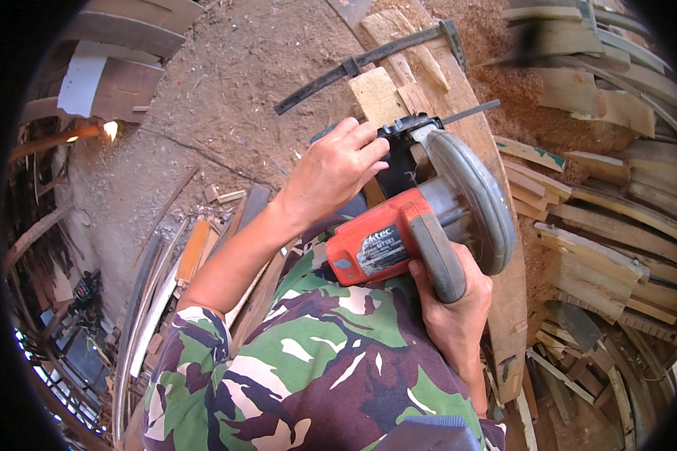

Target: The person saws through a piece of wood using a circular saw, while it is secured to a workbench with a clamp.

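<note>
A red circular saw (380, 234) with a grey round blade guard lies tilted over a long wooden plank (508, 301). Wrapped round its grey rear handle is my right hand (455, 301). My left hand (342, 169) reaches to the saw's black base plate, its fingers bent and closed at the edge; the fingertips are partly hidden. From the base plate a thin metal rod (470, 112) sticks out to the right. Beyond the saw, a dark bar clamp (361, 64) crosses the plank, with a short pale wood block (380, 96) beside it.
Stacked boards (590, 263) and sawdust (496, 98) fill the right side. Wood offcuts and strips (195, 252) lie on the ground at my left. A dark cable (203, 155) runs across the dirt floor (233, 83). More planks (120, 83) stand at the far left.
</note>
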A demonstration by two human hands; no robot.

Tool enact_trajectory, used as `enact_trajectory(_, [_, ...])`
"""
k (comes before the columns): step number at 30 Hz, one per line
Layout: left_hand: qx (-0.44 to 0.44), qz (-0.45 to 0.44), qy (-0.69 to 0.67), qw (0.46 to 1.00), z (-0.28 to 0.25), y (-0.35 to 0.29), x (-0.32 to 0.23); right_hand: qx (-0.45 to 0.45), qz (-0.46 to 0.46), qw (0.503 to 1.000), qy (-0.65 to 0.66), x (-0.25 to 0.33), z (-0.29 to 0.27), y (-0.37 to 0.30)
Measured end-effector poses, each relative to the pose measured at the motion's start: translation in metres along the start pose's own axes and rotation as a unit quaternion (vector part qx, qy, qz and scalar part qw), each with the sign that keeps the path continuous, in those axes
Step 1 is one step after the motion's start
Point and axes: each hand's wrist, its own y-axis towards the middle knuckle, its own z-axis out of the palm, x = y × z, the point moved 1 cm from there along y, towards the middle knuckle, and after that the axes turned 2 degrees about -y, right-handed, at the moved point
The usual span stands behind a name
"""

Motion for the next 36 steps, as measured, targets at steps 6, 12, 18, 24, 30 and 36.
enact_trajectory(6, [0.035, 0.105, -0.005, 0.994, -0.006, -0.004, 0.023, -0.004, -0.035, 0.999, -0.012, -0.003, 0.002, 0.001])
enact_trajectory(12, [-0.041, -0.030, -0.018, 0.999, -0.002, -0.002, 0.003, -0.004, -0.038, 0.999, -0.021, -0.003, 0.003, 0.001])
enact_trajectory(18, [-0.057, -0.079, -0.015, 0.995, 0.003, -0.001, -0.005, -0.011, -0.033, 0.999, -0.022, 0.000, 0.004, 0.000])
enact_trajectory(24, [-0.029, -0.021, -0.015, 0.999, -0.001, 0.005, -0.007, -0.010, -0.035, 0.999, -0.028, 0.000, 0.003, 0.001])
enact_trajectory(30, [-0.009, 0.078, -0.060, 0.995, 0.003, 0.005, 0.006, -0.014, -0.036, 0.999, -0.028, 0.001, 0.002, 0.001])
enact_trajectory(36, [-0.056, -0.084, -0.003, 0.995, 0.003, -0.001, -0.003, -0.009, -0.041, 0.999, -0.021, 0.001, 0.002, 0.001])
